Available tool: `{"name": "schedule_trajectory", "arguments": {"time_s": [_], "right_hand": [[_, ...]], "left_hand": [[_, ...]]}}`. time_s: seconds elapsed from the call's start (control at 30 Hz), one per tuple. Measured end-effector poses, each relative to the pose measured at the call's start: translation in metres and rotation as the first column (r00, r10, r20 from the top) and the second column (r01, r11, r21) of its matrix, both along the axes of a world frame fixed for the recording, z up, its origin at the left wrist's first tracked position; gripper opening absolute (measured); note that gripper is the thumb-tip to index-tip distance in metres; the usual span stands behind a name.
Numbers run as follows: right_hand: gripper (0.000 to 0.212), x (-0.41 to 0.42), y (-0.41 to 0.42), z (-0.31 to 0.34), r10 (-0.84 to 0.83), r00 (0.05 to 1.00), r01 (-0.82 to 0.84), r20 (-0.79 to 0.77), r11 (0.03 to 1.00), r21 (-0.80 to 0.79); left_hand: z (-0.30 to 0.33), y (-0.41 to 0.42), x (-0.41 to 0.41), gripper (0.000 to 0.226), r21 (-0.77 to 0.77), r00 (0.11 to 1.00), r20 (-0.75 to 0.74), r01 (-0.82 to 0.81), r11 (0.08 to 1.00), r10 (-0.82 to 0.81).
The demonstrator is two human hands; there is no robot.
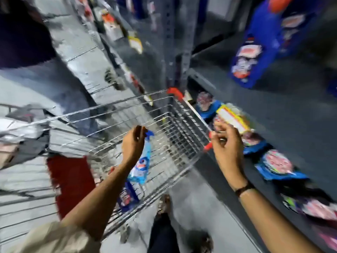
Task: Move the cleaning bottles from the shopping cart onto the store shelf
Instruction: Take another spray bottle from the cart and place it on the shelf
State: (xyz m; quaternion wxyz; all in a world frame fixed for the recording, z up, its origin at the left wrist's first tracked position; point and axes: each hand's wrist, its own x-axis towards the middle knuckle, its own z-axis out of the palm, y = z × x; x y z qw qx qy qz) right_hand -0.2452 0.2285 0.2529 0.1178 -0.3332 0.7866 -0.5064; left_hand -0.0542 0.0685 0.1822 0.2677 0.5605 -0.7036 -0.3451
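My left hand (134, 145) is shut on the top of a light-blue spray bottle (141, 165), which hangs inside the wire shopping cart (109, 110). Below it, a dark-blue bottle (127, 197) lies in the cart's near corner. My right hand (228, 145) hovers at the front edge of the grey store shelf (291, 110), fingers curled and apart, with nothing visibly in it. Blue bottles (277, 167) with pink labels sit on the lower shelf just past that hand. The whole view is motion-blurred.
Tall blue bottles (251, 57) stand on the upper shelf. A yellow price tag (233, 117) hangs on the shelf edge by my right hand. A second cart (21, 198) and a red panel (71, 181) are to the left. A person (23, 33) stands far left.
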Motion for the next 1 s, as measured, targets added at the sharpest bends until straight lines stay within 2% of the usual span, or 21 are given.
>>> {"name": "schedule_trajectory", "arguments": {"time_s": [0.07, 0.13, 0.2, 0.27, 0.33, 0.4, 0.47, 0.53, 0.6, 0.67, 0.7, 0.77, 0.83, 0.93, 1.0], "right_hand": [[0.028, 0.028, -0.05, -0.027, 0.172, 0.977, -0.185, 0.125, 0.977, 0.105], [0.034, 0.063, -0.108, -0.072, 0.29, 0.902, -0.371, 0.32, 0.899, 0.231], [0.038, 0.088, -0.149, -0.117, 0.297, 0.829, -0.472, 0.475, 0.827, 0.306], [0.024, 0.108, -0.177, -0.164, 0.241, 0.775, -0.51, 0.584, 0.784, 0.354], [0.016, 0.123, -0.194, -0.215, 0.204, 0.765, -0.549, 0.611, 0.702, 0.454], [0.025, 0.131, -0.201, -0.254, 0.171, 0.757, -0.571, 0.631, 0.642, 0.511], [0.041, 0.133, -0.198, -0.279, 0.099, 0.744, -0.547, 0.66, 0.658, 0.518], [0.057, 0.136, -0.192, -0.297, -0.016, 0.693, -0.531, 0.721, 0.665, 0.525], [0.065, 0.139, -0.188, -0.309, -0.101, 0.662, -0.524, 0.743, 0.646, 0.555], [0.061, 0.142, -0.19, -0.316, -0.131, 0.69, -0.474, 0.712, 0.662, 0.581], [0.056, 0.145, -0.191, -0.314, -0.16, 0.674, -0.449, 0.721, 0.687, 0.571], [0.049, 0.15, -0.191, -0.311, -0.203, 0.629, -0.464, 0.751, 0.677, 0.572], [0.051, 0.151, -0.186, -0.303, -0.253, 0.556, -0.496, 0.792, 0.663, 0.56], [0.047, 0.145, -0.178, -0.277, -0.283, 0.451, -0.469, 0.847, 0.732, 0.494], [0.036, 0.138, -0.175, -0.25, -0.218, 0.44, -0.49, 0.871, 0.754, 0.437]], "left_hand": [[-0.033, -0.018, 0.034, 0.024, 0.148, 0.993, 0.115, -0.024, 0.989, 0.006], [-0.075, -0.037, 0.067, 0.027, 0.277, 0.973, 0.23, -0.066, 0.959, 0.0], [-0.111, -0.046, 0.084, 0.031, 0.38, 0.944, 0.323, -0.066, 0.923, -0.066], [-0.143, -0.052, 0.096, 0.034, 0.429, 0.915, 0.39, -0.081, 0.9, -0.103], [-0.176, -0.058, 0.105, 0.034, 0.493, 0.907, 0.404, -0.103, 0.864, -0.122], [-0.202, -0.064, 0.107, 0.033, 0.567, 0.927, 0.355, -0.112, 0.816, -0.12], [-0.219, -0.064, 0.105, 0.032, 0.635, 0.943, 0.314, -0.119, 0.764, -0.114], [-0.235, -0.063, 0.102, 0.033, 0.711, 0.948, 0.277, -0.09, 0.697, -0.159], [-0.247, -0.063, 0.099, 0.034, 0.757, 0.946, 0.247, -0.054, 0.651, -0.209], [-0.252, -0.062, 0.096, 0.035, 0.755, 0.947, 0.237, -0.039, 0.654, -0.217], [-0.254, -0.062, 0.094, 0.036, 0.744, 0.947, 0.235, -0.029, 0.667, -0.221], [-0.253, -0.058, 0.095, 0.04, 0.722, 0.943, 0.241, -0.016, 0.691, -0.23], [-0.247, -0.049, 0.095, 0.044, 0.713, 0.951, 0.231, -0.024, 0.7, -0.203], [-0.227, -0.037, 0.094, 0.046, 0.692, 0.977, 0.172, -0.029, 0.721, -0.126], [-0.208, -0.035, 0.091, 0.04, 0.682, 0.988, 0.121, -0.015, 0.731, -0.093]]}}
